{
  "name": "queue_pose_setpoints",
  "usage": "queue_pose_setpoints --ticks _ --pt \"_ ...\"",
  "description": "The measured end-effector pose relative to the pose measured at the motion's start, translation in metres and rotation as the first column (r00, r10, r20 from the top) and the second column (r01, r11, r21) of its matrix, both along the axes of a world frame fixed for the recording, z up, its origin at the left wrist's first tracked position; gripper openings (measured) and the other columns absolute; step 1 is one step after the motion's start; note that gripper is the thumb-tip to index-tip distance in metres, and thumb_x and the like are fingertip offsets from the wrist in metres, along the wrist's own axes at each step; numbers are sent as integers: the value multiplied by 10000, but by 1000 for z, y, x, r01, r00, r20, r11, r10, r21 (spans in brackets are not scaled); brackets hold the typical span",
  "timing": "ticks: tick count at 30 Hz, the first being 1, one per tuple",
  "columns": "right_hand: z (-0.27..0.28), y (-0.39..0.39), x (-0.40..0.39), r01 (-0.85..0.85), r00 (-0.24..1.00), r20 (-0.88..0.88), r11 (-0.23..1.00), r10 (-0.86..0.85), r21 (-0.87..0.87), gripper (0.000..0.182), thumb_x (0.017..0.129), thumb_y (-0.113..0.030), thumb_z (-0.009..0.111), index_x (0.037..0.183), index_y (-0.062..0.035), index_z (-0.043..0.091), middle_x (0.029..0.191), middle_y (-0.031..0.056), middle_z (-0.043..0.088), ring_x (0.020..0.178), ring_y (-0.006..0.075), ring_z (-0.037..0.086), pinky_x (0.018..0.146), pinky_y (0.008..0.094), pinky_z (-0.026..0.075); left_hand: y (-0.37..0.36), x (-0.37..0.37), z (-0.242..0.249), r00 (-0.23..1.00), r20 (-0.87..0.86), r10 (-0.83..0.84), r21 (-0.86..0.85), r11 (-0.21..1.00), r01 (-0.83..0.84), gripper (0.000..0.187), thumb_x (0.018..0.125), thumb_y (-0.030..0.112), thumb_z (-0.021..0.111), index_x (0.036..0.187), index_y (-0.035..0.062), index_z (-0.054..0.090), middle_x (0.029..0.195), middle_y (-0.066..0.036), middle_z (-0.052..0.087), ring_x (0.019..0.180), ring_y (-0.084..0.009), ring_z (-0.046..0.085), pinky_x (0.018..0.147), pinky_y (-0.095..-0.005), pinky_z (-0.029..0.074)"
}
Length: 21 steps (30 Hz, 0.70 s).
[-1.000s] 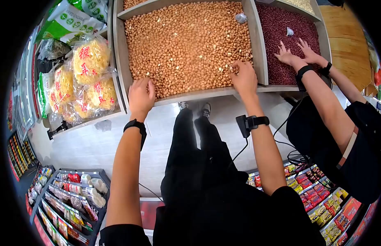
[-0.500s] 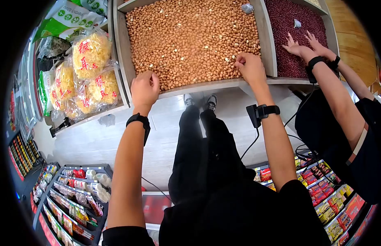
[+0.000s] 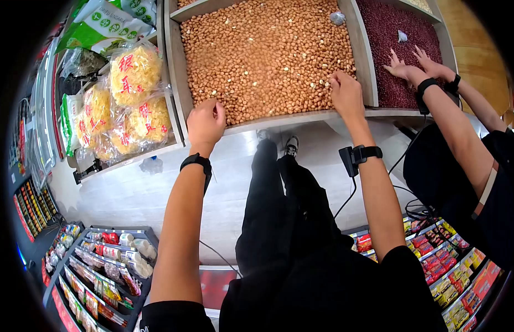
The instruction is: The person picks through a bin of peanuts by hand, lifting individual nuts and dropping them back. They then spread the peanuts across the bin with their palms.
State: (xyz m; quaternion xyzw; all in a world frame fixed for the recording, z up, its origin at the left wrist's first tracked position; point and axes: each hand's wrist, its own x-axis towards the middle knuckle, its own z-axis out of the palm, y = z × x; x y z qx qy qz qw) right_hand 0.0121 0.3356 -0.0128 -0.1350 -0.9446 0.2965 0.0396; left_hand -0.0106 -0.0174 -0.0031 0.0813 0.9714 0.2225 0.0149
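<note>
Shelled peanuts (image 3: 268,61) with reddish-brown skins fill a wooden bin (image 3: 180,83) in front of me. My left hand (image 3: 206,123) is at the bin's front left corner, its fingers curled in and its thumb on top. At the front right, my right hand (image 3: 347,95) hangs over the peanuts' near edge, fingers bent and closed together. Whether either hand holds anything is hidden. Black bands circle both my wrists, and the right one carries a small black box (image 3: 348,160) with a cable.
Bagged dried white fungus (image 3: 136,74) lies left of the peanuts. On the right, another person's hands (image 3: 399,67) rest spread on small dark red beans (image 3: 387,27). Small clear lumps lie on both heaps. Snack racks (image 3: 102,276) stand behind me; cables hang at the right.
The view has shifted, so the bins and both my hands appear slightly farther right. My feet have moved a little. Both hands keep their curled shape, and the other person's hands stay on the beans.
</note>
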Motion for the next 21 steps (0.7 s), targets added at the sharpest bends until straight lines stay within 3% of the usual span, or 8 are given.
queue_pose_setpoints --ticks 5,7,9,14,17,18,20,21 --pt "9 -2 0 20 1000 5 1000 -20 23 180 997 -175 553 974 -16 634 965 205 674 937 439 633 805 513 494 1 0 2 1000 -28 -4 -4 1000 4 239 923 204 575 741 52 601 725 -128 642 685 -359 622 652 -473 486" --pt "17 -4 2 48 995 87 999 -48 5 173 997 -166 552 966 -15 631 950 212 665 921 447 627 798 522 488 0 2 2 1000 -19 -4 13 1000 4 248 926 204 569 734 47 586 722 -131 633 681 -366 615 652 -479 481" --pt "13 -3 2 26 999 -20 999 -26 26 153 975 -145 578 930 -3 612 908 218 651 892 446 623 782 527 480 -1 1 1 1000 -15 -8 10 1000 8 242 926 196 568 739 43 588 720 -133 618 687 -368 610 659 -479 476" --pt "5 -1 3 36 992 -122 997 -44 -71 122 937 -138 630 915 -31 686 908 192 689 857 393 664 753 463 516 0 1 2 1000 -16 -7 17 1000 8 215 913 182 577 746 48 600 721 -130 625 693 -366 616 674 -493 484" --pt "43 2 -9 38 997 -68 993 -45 -108 111 922 -134 652 931 -56 730 896 170 720 813 348 699 736 426 535 -3 2 -1 998 -67 -18 38 999 20 210 907 181 583 746 46 602 725 -130 632 699 -368 620 678 -500 491" --pt "64 3 -22 44 945 -317 993 -77 -112 120 907 -135 675 961 -52 743 865 155 735 788 311 718 733 386 548 -4 1 -3 999 -45 -10 47 999 12 207 905 180 583 751 45 608 732 -131 637 707 -369 623 685 -498 495" --pt "170 5 -40 -3 799 -592 985 105 171 222 940 -218 703 1019 -14 742 980 129 754 850 211 718 784 328 544 -4 -4 -5 998 -67 -15 37 999 18 201 904 178 584 756 46 613 734 -131 639 710 -368 625 685 -497 496" --pt "248 20 -26 -398 821 -174 765 543 507 218 930 -219 686 1016 -26 739 916 84 738 817 241 689 789 363 522 -5 1 -5 996 -84 -33 32 999 36 195 903 175 585 760 46 617 737 -131 641 713 -368 626 685 -496 497"
